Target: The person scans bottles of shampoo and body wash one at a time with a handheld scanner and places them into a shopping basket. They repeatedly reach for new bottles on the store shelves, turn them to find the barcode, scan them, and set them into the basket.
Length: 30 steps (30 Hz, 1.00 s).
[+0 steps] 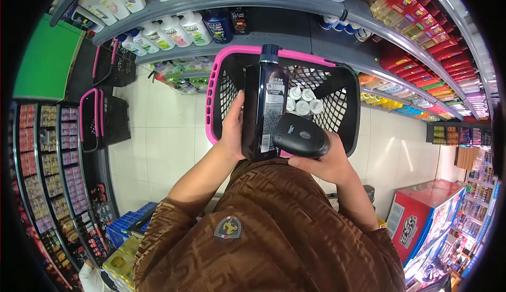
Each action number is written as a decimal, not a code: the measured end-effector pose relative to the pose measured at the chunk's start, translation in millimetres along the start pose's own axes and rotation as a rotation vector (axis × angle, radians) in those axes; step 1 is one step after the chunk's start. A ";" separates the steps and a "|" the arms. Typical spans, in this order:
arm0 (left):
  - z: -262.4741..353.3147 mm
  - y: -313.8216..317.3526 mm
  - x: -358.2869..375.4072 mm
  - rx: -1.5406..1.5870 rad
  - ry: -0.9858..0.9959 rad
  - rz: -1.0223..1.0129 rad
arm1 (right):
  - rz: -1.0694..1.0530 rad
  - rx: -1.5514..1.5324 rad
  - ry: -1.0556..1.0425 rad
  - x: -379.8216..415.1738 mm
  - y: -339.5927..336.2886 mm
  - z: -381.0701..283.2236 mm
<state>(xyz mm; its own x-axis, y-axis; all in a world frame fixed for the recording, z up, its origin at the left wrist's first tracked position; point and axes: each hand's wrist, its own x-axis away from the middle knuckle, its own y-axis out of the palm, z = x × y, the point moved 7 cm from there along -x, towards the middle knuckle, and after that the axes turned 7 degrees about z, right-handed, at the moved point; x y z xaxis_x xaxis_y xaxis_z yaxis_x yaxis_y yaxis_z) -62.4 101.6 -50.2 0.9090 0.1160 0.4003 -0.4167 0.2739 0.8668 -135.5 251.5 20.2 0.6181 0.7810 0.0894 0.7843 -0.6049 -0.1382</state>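
My left hand (232,131) is closed around the side of a dark shampoo bottle (254,107) with a blue cap. Its back label (274,102), with a white barcode near the bottom, faces up toward me. In my right hand (333,165) is a black handheld barcode scanner (301,135), its head right beside the bottle's lower label. Below both hands stands a black mesh shopping basket with a pink rim (212,89). Several white pump-top bottles (302,106) are inside it, partly hidden by the bottle and scanner.
Ahead, a grey shelf (284,31) carries white bottles (171,31), a dark blue bottle (218,26) and a black box (239,20). Red-capped bottles (416,71) fill the right shelves. Two more baskets (117,121) stand left. A red freezer (416,213) is at lower right.
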 end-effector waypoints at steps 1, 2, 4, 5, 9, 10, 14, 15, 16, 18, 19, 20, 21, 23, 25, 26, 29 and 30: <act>-0.1 -2.8 0.8 0.002 -0.008 0.002 | -0.035 0.120 -0.026 2.5 2.0 2.7; 0.5 -2.4 0.4 0.020 -0.021 -0.043 | -0.031 0.122 -0.025 4.8 2.8 0.5; 4.3 -2.2 -1.1 0.017 -0.037 -0.182 | -0.029 0.242 -0.108 10.0 4.4 -14.1; 4.6 -2.9 -1.5 0.016 -0.034 -0.186 | -0.029 0.244 -0.112 11.5 4.5 -21.0; 3.9 0.9 1.2 0.023 -0.046 -0.151 | -0.060 0.369 -0.104 15.7 7.6 -24.8; 3.1 0.2 2.1 0.001 -0.049 -0.131 | -0.062 0.368 -0.149 16.4 8.6 -26.7; -1.9 -0.5 0.7 -0.018 -0.045 -0.110 | -0.074 0.431 -0.204 19.5 7.7 -24.4; -3.5 0.3 1.2 -0.026 -0.037 -0.097 | -0.074 0.427 -0.209 19.8 5.5 -23.9; -5.7 0.5 2.2 -0.032 -0.030 -0.080 | -0.081 0.430 -0.218 21.0 3.8 -23.7; -10.0 2.5 2.9 -0.035 -0.021 -0.088 | -0.088 0.425 -0.228 24.3 0.1 -21.6; -11.8 4.4 2.5 -0.036 -0.013 -0.104 | -0.083 0.404 -0.232 25.7 -2.9 -20.5; -14.3 5.0 2.1 -0.042 -0.011 -0.104 | -0.076 0.383 -0.236 27.1 -6.0 -19.5; -16.7 5.5 1.9 -0.039 -0.007 -0.101 | -0.073 0.379 -0.241 28.1 -8.7 -18.7; -24.0 6.2 1.2 -0.046 -0.009 -0.096 | -0.046 0.340 -0.271 32.1 -15.1 -18.9; -28.5 13.5 -2.4 -0.012 0.002 -0.139 | -0.013 0.333 -0.271 36.4 -23.9 -13.7; -31.4 18.6 -2.8 -0.024 -0.003 -0.149 | 0.011 0.333 -0.269 37.7 -29.8 -10.8; -34.0 14.6 -11.5 -0.147 0.078 -0.097 | 0.092 0.221 -0.187 42.5 -47.3 2.8; -39.1 7.8 -15.0 -0.190 0.073 -0.030 | 0.089 0.119 -0.128 43.8 -51.3 7.8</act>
<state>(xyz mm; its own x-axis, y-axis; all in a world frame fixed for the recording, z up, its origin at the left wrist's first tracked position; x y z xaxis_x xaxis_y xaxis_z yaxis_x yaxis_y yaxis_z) -79.0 139.4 -61.0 0.9220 0.1723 0.3468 -0.3868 0.4527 0.8034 -149.1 318.0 23.5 0.6665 0.7436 -0.0534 0.7105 -0.6553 -0.2566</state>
